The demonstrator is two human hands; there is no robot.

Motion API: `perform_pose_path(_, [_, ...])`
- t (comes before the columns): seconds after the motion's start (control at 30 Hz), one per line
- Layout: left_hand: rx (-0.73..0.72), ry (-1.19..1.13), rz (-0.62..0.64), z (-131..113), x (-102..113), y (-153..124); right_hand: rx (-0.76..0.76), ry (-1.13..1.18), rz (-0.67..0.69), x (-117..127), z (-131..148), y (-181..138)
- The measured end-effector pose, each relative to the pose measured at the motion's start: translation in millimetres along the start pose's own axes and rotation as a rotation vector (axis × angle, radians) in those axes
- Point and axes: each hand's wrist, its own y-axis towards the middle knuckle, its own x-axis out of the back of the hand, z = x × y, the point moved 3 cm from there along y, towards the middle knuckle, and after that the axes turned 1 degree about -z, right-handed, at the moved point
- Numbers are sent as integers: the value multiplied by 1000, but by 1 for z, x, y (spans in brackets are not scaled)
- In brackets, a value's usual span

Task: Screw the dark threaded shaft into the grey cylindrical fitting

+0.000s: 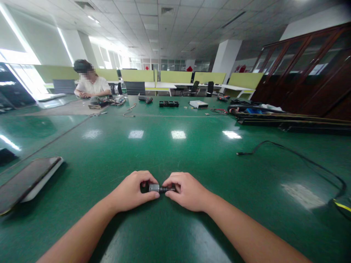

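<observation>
Both my hands rest on the green table (pixel 175 153) near its front edge, knuckles up, meeting at the middle. Between them lies a small grey and black cylindrical part (pixel 158 189). My left hand (pixel 134 191) pinches its grey end with thumb and curled fingers. My right hand (pixel 184 190) pinches the thinner dark end. The part's hidden ends lie inside my fingers.
A dark flat tablet-like device (pixel 26 182) lies at the left. A black cable (pixel 296 155) runs across the right side. Far across the table another person (pixel 90 86) sits among small parts, a black tray (pixel 169 104), a white box (pixel 199 104) and long dark rails (pixel 287 120).
</observation>
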Motion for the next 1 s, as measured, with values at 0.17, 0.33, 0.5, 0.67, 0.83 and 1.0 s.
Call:
perform_pose_path(0.17, [26,38,-32,-2,-1,2,3,-3,1,-1,2,0])
perform_pose_path(0.33, [25,51,-38,-2,-3,1,-13,19,-21,1,2,1])
perform_pose_path(0.5, [13,56,-37,-1,-4,1,-5,20,-3,0,2,1])
perform_pose_path(0.67, [12,59,-41,0,-5,2,23,5,4,-2,1,1])
perform_pose_path(0.83, [-2,56,-40,1,-4,2,-8,-14,-20,-3,0,2])
perform_pose_path(1.0, [1,67,-35,0,-3,1,-11,-4,-16,-2,1,3])
